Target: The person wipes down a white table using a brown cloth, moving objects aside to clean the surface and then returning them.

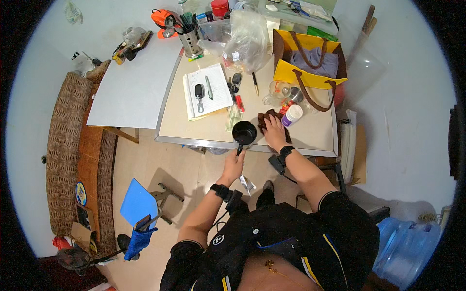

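By its handle, my left hand holds a small black saucepan at the front edge of the table. Its dark inside faces up. My right hand lies over a crumpled brown cloth on the tabletop, its fingers on the fabric. Just beyond the cloth stands a white-lidded bottle with a purple label. Behind that is a clear glass mug. To the left of the saucepan are a red lighter and an open notebook bearing handwriting, with a pen and a car key on it.
A yellow and brown tote bag stands at the back right, near a clear plastic bag. A perforated metal utensil holder is at the back left. A white board adjoins the table; a blue-seated chair stands on the floor.
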`<state>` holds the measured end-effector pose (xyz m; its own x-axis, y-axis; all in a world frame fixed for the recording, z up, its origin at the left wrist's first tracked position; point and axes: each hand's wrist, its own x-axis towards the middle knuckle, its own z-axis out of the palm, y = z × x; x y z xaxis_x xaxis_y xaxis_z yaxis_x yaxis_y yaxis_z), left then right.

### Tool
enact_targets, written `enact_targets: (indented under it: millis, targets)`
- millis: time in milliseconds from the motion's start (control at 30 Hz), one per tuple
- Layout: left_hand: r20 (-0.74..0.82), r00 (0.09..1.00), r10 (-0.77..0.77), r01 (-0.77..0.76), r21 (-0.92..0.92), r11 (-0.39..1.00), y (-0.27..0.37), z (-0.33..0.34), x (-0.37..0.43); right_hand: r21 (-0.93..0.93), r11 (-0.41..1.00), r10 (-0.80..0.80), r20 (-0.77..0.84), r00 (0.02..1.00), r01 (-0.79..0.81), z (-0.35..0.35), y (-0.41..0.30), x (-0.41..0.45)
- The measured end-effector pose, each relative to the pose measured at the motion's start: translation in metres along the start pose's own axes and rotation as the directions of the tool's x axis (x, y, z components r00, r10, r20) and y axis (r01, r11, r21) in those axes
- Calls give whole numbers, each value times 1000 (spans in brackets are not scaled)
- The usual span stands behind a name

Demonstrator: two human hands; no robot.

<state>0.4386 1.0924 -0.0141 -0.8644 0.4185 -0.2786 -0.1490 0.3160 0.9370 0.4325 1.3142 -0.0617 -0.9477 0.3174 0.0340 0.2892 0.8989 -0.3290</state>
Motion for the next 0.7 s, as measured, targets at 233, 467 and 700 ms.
enact_targets:
  millis: [233,467,700]
  targets:
    - [82,996,18,-27,115,993,12,34,29,59,995,-89,89,992,84,-14,29,-1]
    - [110,977,182,-202,200,959,8,53,64,47,995,-86,-37,996,88,-18,43,3]
    - [130,986,109,-127,145,981,19,58,76,35,988,-147,-58,987,149,-16,46,-49]
